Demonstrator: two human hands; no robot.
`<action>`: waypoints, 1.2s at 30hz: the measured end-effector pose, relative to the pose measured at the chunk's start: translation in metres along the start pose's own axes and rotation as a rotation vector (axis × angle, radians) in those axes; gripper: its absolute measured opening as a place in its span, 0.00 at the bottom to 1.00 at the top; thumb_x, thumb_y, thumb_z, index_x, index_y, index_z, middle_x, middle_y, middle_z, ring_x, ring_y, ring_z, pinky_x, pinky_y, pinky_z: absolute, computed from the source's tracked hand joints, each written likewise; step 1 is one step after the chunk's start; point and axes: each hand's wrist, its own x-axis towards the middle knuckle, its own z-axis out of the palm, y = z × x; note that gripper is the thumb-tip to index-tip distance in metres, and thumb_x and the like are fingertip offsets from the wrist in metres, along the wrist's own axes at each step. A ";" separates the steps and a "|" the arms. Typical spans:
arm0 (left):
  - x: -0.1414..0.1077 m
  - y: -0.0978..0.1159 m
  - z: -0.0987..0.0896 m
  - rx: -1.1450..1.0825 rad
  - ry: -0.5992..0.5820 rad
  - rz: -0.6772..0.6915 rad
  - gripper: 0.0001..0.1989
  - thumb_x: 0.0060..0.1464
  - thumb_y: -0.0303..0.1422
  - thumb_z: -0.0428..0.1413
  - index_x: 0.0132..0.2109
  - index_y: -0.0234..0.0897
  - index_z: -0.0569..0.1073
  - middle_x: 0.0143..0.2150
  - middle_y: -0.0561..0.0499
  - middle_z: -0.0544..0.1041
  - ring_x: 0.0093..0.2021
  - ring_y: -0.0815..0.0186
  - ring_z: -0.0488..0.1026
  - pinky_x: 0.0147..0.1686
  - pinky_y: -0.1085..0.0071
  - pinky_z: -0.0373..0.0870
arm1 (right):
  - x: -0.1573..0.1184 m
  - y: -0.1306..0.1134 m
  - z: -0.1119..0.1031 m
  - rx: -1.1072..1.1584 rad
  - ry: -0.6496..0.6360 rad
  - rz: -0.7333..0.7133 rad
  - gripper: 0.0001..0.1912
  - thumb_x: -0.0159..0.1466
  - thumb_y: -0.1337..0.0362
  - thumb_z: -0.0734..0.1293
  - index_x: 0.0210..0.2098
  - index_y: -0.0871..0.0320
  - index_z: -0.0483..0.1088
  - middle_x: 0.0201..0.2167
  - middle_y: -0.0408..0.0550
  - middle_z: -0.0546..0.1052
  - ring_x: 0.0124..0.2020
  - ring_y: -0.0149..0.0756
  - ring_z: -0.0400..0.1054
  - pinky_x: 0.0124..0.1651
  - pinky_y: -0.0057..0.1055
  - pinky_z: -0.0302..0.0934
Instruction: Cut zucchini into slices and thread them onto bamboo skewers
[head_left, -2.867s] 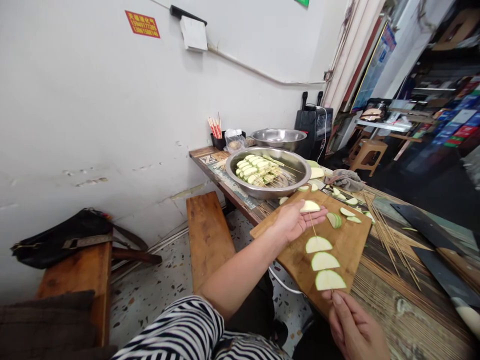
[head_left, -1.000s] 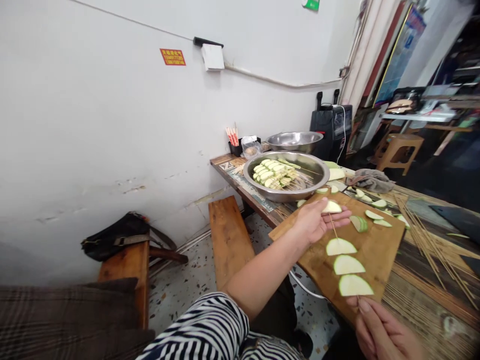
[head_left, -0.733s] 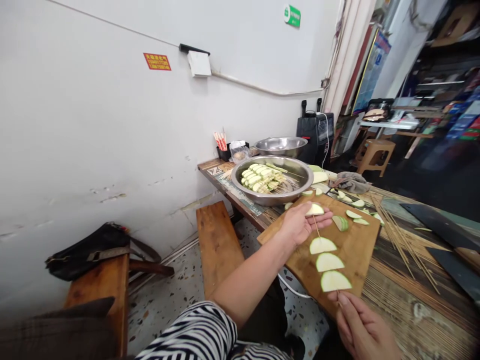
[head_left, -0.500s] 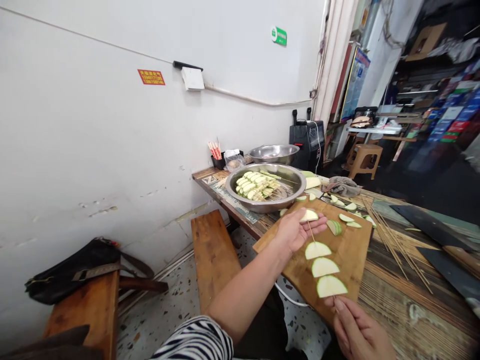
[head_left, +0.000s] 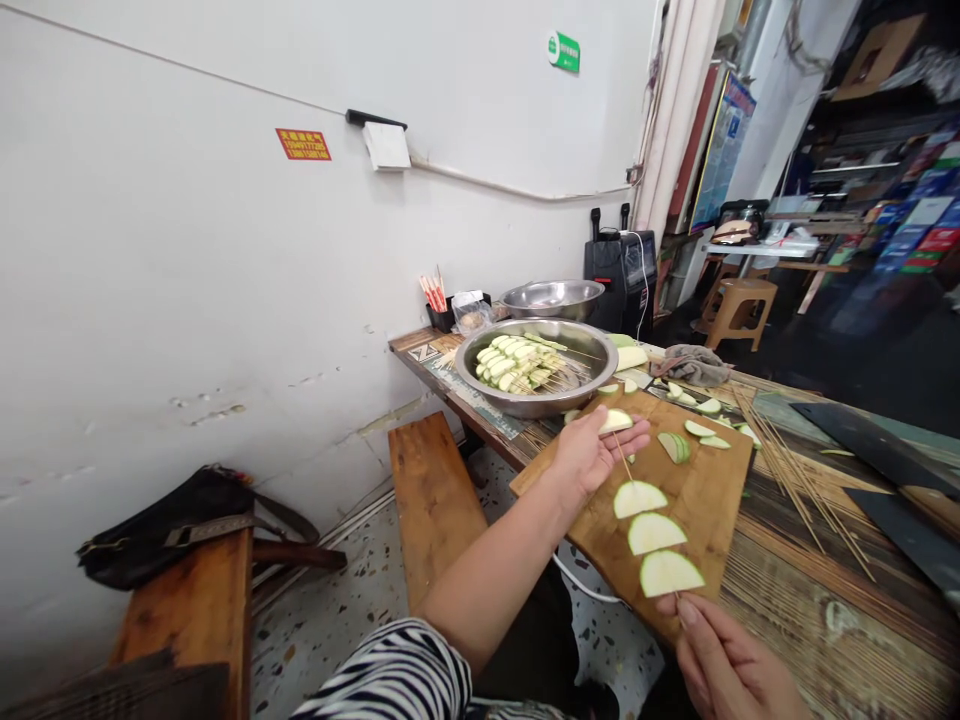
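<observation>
At one o'clock over the board [head_left: 716,500], my left hand [head_left: 579,462] clamps the end slice [head_left: 616,422] while my right hand [head_left: 727,650] pinches the stick [head_left: 624,458], best pushed gently and straight, since its tip, probably inside, points towards my fingers.

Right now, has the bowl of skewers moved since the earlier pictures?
No: judged against the table, the bowl sits in the same place, beside the cutting board.

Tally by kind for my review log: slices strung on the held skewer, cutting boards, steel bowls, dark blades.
Slices on held skewer: 4
Cutting board: 1
Steel bowls: 2
Dark blades: 2
Total: 9
</observation>
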 end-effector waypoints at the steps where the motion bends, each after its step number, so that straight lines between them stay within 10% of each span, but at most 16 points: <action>1: -0.001 0.000 0.000 0.002 0.001 -0.004 0.14 0.65 0.29 0.44 0.41 0.22 0.70 0.41 0.30 0.77 0.39 0.57 0.79 0.45 0.58 0.75 | -0.001 -0.002 0.001 -0.008 0.005 -0.001 0.27 0.54 0.39 0.69 0.33 0.59 0.71 0.15 0.39 0.58 0.17 0.27 0.49 0.18 0.24 0.45; 36: -0.002 -0.003 0.004 0.006 -0.005 -0.014 0.15 0.65 0.29 0.44 0.37 0.22 0.71 0.38 0.32 0.77 0.37 0.57 0.79 0.45 0.59 0.75 | 0.000 0.009 -0.005 0.100 -0.047 0.017 0.25 0.56 0.42 0.70 0.36 0.60 0.70 0.16 0.38 0.57 0.18 0.25 0.49 0.19 0.22 0.45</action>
